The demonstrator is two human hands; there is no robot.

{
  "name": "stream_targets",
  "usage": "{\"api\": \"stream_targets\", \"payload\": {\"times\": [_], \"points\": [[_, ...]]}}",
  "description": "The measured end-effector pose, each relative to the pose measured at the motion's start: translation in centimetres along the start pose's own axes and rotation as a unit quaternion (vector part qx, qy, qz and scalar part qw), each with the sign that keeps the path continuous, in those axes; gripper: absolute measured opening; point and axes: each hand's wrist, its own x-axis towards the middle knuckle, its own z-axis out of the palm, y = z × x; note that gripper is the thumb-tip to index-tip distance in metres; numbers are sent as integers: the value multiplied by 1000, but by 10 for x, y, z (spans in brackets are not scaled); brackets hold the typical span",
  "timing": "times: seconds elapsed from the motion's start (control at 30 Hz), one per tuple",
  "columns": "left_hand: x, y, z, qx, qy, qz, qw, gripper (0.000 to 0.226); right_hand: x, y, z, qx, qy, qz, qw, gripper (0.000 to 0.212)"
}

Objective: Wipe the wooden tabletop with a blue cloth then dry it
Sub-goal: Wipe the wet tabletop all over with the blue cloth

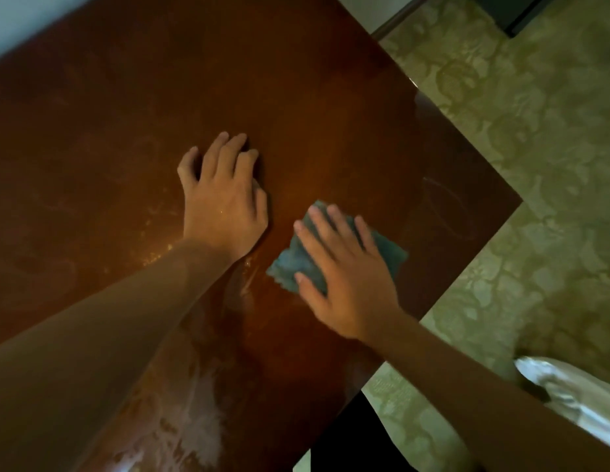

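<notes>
The wooden tabletop (126, 114) is dark reddish-brown and glossy, with faint smears and a wet sheen near its front. A folded blue cloth (296, 264) lies on it toward the right side. My right hand (347, 277) presses flat on the cloth, fingers spread over it. My left hand (221, 195) rests palm down on the bare wood just left of the cloth, fingers apart and holding nothing.
The table's right edge (467, 260) runs diagonally, with pale green patterned floor (535, 148) beyond it. A dark chair back (429, 107) shows at that edge. A white shiny sleeve (569, 393) is at the lower right.
</notes>
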Motion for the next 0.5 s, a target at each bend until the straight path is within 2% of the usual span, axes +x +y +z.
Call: {"api": "stream_targets", "payload": {"times": [0.13, 0.27, 0.4, 0.5], "points": [[1, 20, 4, -40, 6, 51, 998, 47, 35, 59, -20, -24, 21, 117, 993, 68], [2, 40, 17, -50, -13, 75, 996, 46, 28, 45, -17, -31, 21, 143, 989, 69], [-3, 51, 30, -47, -42, 76, 995, 48, -37, -17, 1, 1, 15, 96, 995, 67], [-3, 50, 33, -37, -34, 74, 996, 47, -54, -22, 5, 19, 19, 66, 997, 66]]}}
